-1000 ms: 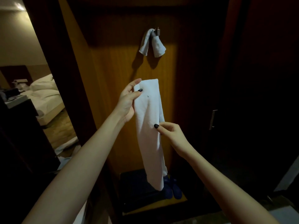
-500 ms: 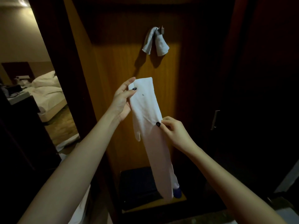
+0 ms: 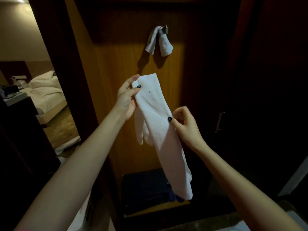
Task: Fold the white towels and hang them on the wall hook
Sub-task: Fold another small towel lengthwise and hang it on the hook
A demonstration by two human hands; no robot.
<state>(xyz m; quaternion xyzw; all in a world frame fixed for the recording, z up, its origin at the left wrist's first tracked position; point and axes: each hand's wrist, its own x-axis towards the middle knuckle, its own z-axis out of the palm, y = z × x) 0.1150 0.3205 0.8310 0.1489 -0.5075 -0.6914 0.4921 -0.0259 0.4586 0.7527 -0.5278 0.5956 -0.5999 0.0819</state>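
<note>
A long white towel (image 3: 156, 124), folded into a narrow strip, hangs slanted down to the right in front of the wooden wall panel. My left hand (image 3: 127, 99) pinches its top left corner. My right hand (image 3: 185, 124) pinches its right edge about a third of the way down. A loose flap of the towel droops on the left below my left hand. Above, a second white towel (image 3: 160, 41) is draped over the metal wall hook (image 3: 166, 29), both of its ends hanging down.
A dark case (image 3: 145, 189) and blue slippers (image 3: 175, 197) sit on the low shelf under the panel. A dark door with a metal handle (image 3: 219, 121) stands to the right. On the left, a doorway opens onto a bed with white bedding (image 3: 45, 92).
The held towel has tilted from hanging straight to slanting down right, and a flap has come loose on its left side. Both hands kept their grip.
</note>
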